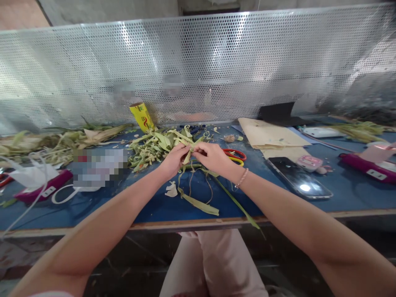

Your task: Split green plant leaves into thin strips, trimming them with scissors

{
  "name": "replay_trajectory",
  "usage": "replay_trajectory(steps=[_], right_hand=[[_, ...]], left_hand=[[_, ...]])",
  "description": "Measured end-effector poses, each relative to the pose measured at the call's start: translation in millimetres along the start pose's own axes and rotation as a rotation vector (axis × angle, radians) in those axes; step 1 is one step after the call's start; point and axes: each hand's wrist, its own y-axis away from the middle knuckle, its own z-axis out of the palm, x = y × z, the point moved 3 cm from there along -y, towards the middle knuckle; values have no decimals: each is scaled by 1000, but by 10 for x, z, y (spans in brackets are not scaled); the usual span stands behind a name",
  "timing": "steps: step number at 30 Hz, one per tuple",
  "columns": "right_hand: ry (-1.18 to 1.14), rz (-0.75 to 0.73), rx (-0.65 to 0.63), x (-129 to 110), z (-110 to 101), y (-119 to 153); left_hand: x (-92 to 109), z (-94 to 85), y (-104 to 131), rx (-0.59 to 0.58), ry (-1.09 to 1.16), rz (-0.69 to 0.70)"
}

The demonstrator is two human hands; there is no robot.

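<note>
Both of my hands meet over the middle of the blue table, working at green corn-husk-like leaf strips (187, 156). My left hand (175, 161) pinches the strips from the left side. From the right, my right hand (210, 156) is closed with its fingertips on the same strips. Long loose strips (199, 205) trail from below the hands toward the table's front edge. Behind and left of my left hand lies a heap of green folded leaf pieces (151, 150). A white scrap (171, 189) lies just below my left hand. Red-handled scissors (236, 154) lie partly hidden behind my right hand.
A yellow packet tube (142, 116) stands at the back. Brown paper (272, 134), a black phone (298, 177) and a pink case (309, 163) lie to the right. Purple power strips (368, 168) sit at both sides. A perforated metal panel (198, 70) bounds the back.
</note>
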Motion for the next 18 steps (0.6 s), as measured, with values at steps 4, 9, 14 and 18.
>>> replay_trajectory(steps=[4,9,14,18], right_hand=[[-36,13,-36,-4,3,-5],[-73,15,-96,16,9,-3],[-105,21,-129,11,-17,-9],[-126,66,-134,4,-31,-13]], left_hand=[[-22,-31,-31,1,-12,11],[-70,-48,-83,-59,30,25],[-77,-46,-88,-85,51,23],[-93,-41,-94,-95,19,37]])
